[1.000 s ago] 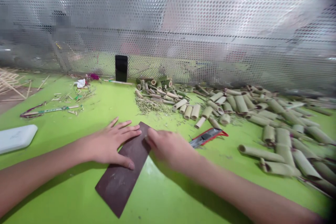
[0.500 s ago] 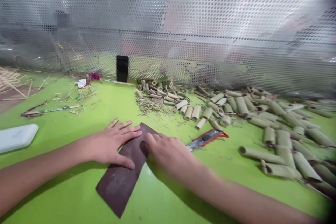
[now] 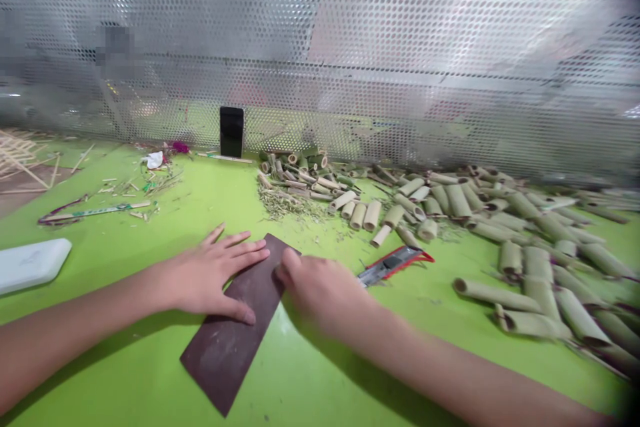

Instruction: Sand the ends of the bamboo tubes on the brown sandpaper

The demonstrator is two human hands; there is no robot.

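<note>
Dark brown and flat, the sheet (image 3: 225, 363) lies slantwise on the green counter (image 3: 310, 387), front and centre in my head view, its far corner beneath the fingertips and its near end uncovered. I have the left hand (image 3: 205, 277) spread wide and palm down, thumb and foremost fingers lying on the sheet, the other fingers fanned out past its left edge; it grips nothing. The right hand (image 3: 325, 290) is half curled at the sheet's far right edge, its thumb side on the brown surface. It blurs a little, and from here I cannot tell whether the folded fingers have hold of anything.

Just beyond the right hand I see a red and grey utility knife (image 3: 393, 263). Farther out, cut bamboo tubes (image 3: 457, 200) pile up across the right side, with fine shavings (image 3: 287, 205) at the heap's left end. Over to the left I get a white block (image 3: 35, 263), a printed strip (image 3: 97, 211), a crumpled white scrap (image 3: 154, 159) and thin sticks (image 3: 20, 153). Behind everything, a dark phone (image 3: 231, 132) stands upright against a perforated metal screen (image 3: 320, 13).
</note>
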